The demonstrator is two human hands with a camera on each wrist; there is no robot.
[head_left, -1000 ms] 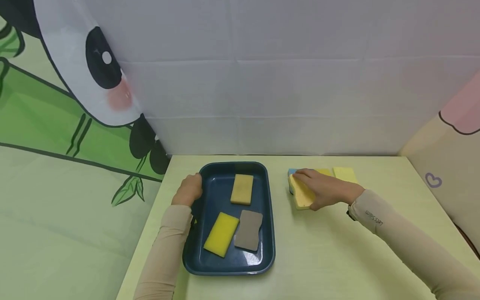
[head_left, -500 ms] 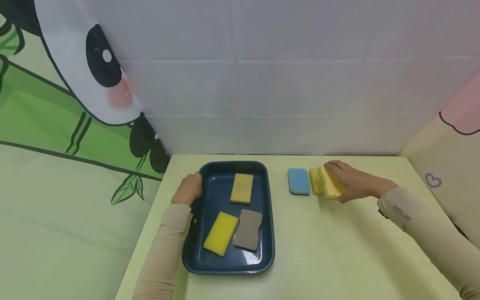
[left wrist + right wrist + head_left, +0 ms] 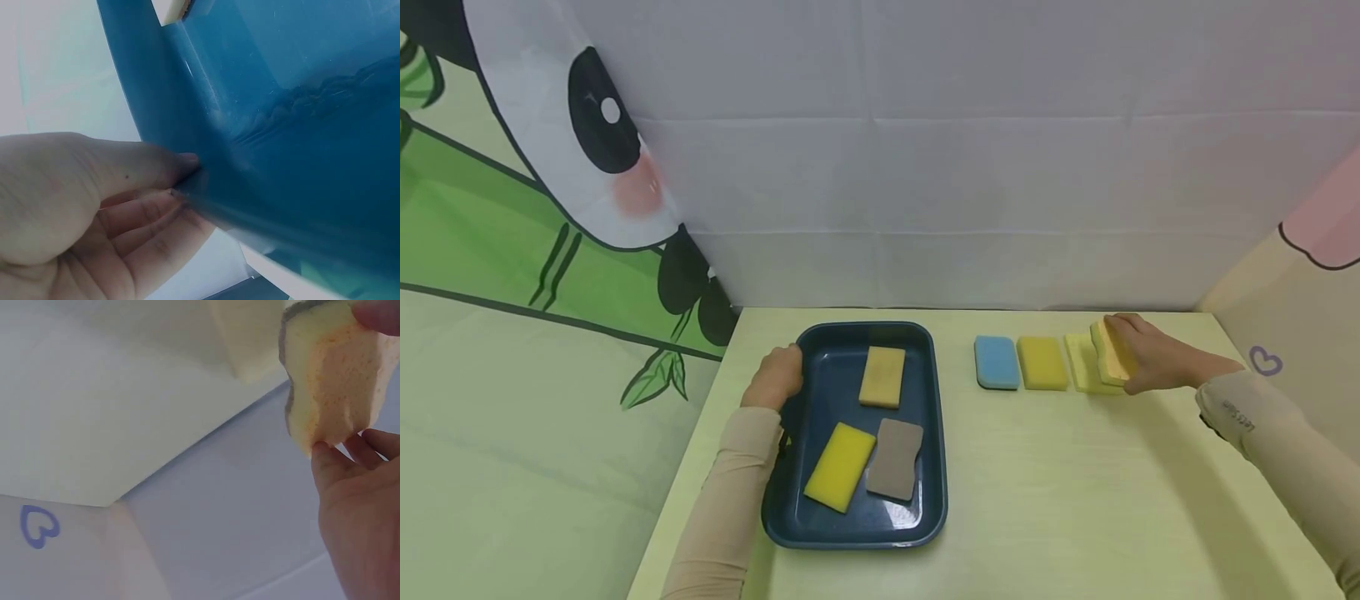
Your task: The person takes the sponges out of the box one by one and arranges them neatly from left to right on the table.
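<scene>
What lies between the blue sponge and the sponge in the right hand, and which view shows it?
A yellow sponge, then a paler sponge partly hidden by the held sponge; the head view shows this.

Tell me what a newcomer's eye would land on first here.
Probably the dark blue tray on the left of the table, holding three sponges, with the left hand gripping its rim. Next, the big cartoon eye at the head view's upper left. At right, the right hand holds a wavy-edged sponge, partly hiding a pale yellow pad.
</scene>
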